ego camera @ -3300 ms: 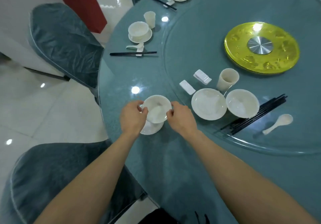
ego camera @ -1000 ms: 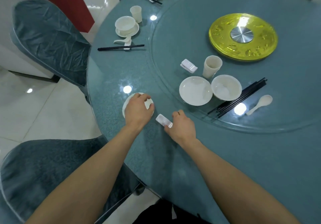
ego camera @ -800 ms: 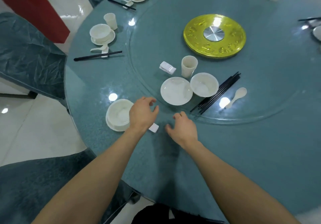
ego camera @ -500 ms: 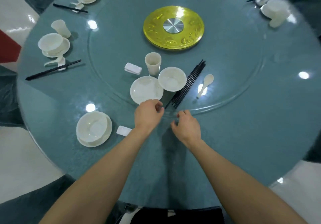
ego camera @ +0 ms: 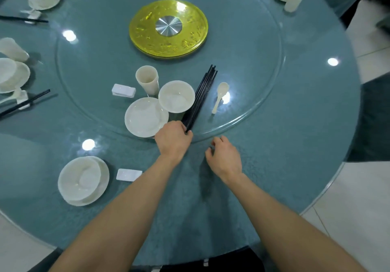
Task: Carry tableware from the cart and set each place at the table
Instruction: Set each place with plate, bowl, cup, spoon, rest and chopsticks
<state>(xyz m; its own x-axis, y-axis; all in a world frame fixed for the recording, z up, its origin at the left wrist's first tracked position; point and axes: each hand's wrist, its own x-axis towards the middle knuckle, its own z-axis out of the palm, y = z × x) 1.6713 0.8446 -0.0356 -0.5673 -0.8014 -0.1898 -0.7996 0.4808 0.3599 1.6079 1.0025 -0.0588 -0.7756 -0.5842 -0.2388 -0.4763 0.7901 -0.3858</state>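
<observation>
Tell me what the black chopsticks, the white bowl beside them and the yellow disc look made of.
Chopsticks: probably plastic or lacquered wood; uniform black, slight sheen. Bowl: ceramic or melamine, unclear; smooth off-white, soft gloss. Yellow disc: translucent glass or acrylic with glare spots; brushed-metal hub at its centre.

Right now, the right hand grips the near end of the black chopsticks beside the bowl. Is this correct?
Not quite: the head view shows the left hand gripping the near end of the black chopsticks beside the bowl.

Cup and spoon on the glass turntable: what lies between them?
Head view: the bowl and the black chopsticks lie between cup and spoon.
</observation>
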